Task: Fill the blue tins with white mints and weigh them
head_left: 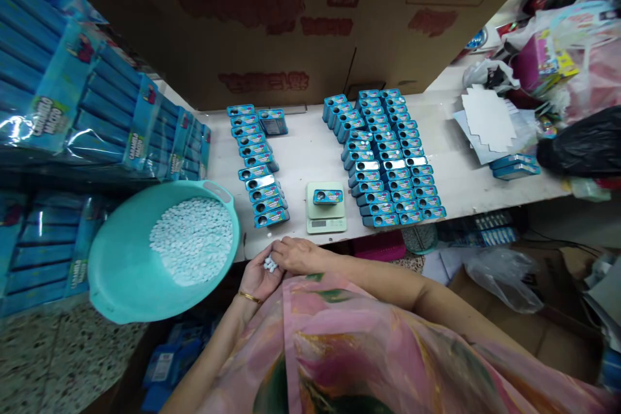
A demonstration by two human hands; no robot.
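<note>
My left hand [257, 277] is cupped palm up just below the table's front edge, holding a small heap of white candy pieces [270, 264]. My right hand [297, 255] rests over it with fingertips pinched at the pieces. Straight ahead a small blue tin [328, 196] sits on a pale green scale [326, 215]. To my left a teal basin [121, 272] holds a mound of the same white candy pieces [191, 239].
A column of blue tins [259, 168] runs left of the scale, a larger block of tins [388, 158] to its right. Blue packaged goods [92, 110] are stacked at left. White cards [488, 119] and bags [582, 142] lie at right; cardboard boxes [291, 19] stand behind.
</note>
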